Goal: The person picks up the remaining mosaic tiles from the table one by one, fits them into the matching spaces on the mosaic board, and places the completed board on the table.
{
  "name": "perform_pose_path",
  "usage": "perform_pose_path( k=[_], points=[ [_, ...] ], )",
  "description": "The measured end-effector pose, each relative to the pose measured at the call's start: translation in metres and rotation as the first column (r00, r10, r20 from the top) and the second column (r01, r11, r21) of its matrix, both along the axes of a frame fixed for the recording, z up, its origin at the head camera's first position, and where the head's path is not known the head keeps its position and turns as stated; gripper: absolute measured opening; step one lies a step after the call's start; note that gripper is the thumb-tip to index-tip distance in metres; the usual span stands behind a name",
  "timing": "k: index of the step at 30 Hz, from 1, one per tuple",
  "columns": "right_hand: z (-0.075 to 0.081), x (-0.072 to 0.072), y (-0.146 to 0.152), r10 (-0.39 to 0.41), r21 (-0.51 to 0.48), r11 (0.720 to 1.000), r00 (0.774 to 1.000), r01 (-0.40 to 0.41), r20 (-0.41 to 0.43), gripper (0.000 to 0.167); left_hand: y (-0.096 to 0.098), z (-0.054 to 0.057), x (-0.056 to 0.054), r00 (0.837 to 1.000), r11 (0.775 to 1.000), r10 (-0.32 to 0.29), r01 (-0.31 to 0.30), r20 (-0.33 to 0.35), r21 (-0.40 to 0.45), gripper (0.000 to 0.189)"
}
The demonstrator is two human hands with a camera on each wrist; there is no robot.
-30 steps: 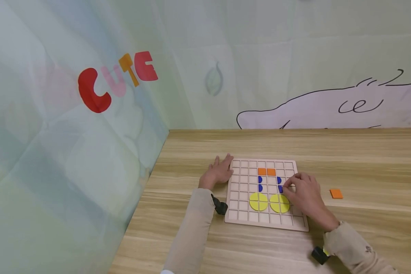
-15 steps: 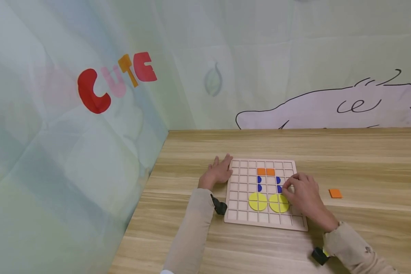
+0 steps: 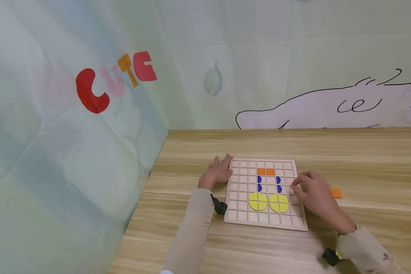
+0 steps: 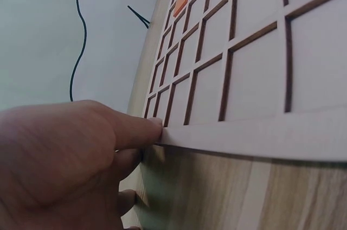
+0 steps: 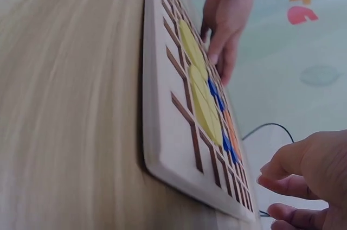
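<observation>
A pale wooden grid board [image 3: 233,215] lies flat on the table. Two orange squares [image 3: 270,172] sit side by side in it near the top, with blue half-circles [image 3: 259,187] in two columns below. Lower down, yellow quarter pieces form two discs [image 3: 279,203]. My left hand [image 3: 216,173] touches the board's left edge near the far corner, and the left wrist view has its fingertip on the rim. Over the board's right edge hovers my right hand [image 3: 315,193]. Its fingers bend loosely, and nothing shows between them in the right wrist view.
A loose orange square [image 3: 337,193] lies on the wood-grain table [image 3: 380,163] to the right, partly hidden behind my right hand. Printed cloth walls [image 3: 191,76] stand behind the table and along its left side.
My right hand has moved right, off the lower blue half-circle in the right column, which now shows whole. The left hand has stayed on the board's edge.
</observation>
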State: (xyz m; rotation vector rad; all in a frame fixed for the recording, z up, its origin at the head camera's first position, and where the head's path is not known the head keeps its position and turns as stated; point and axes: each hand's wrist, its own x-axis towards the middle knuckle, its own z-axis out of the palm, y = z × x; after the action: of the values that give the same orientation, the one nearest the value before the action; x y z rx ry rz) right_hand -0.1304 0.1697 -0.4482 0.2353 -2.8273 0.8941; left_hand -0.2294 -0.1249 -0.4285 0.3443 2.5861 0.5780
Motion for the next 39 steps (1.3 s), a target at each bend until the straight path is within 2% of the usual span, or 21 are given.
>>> perform_pose_path(
  k=[7,12,21,28,39],
  points=[
    [0.003,0.007,0.021,-0.038,0.009,0.999,0.994,0.039,-0.102,0.007,0.001,0.0,0.0,1.0,1.0,-0.002,0.002,-0.009,-0.008,0.055],
    [0.0,0.01,0.038,-0.071,0.03,0.997,0.989,0.075,-0.128,0.013,0.001,-0.001,-0.001,1.0,1.0,0.003,-0.003,-0.011,-0.005,0.056],
    [-0.004,0.019,0.067,-0.121,0.111,0.986,0.993,0.121,-0.009,0.029,0.0,-0.001,-0.002,1.0,1.0,0.009,-0.009,-0.011,-0.001,0.055],
    [-0.003,0.022,0.083,-0.164,0.204,0.969,0.981,0.14,0.102,0.043,0.001,0.0,-0.001,1.0,1.0,0.01,-0.01,-0.005,0.001,0.056],
    [-0.003,0.026,0.089,-0.177,0.205,0.967,0.978,0.151,0.114,0.045,0.002,0.001,0.001,1.0,1.0,0.004,-0.004,-0.008,-0.01,0.055]
  ],
)
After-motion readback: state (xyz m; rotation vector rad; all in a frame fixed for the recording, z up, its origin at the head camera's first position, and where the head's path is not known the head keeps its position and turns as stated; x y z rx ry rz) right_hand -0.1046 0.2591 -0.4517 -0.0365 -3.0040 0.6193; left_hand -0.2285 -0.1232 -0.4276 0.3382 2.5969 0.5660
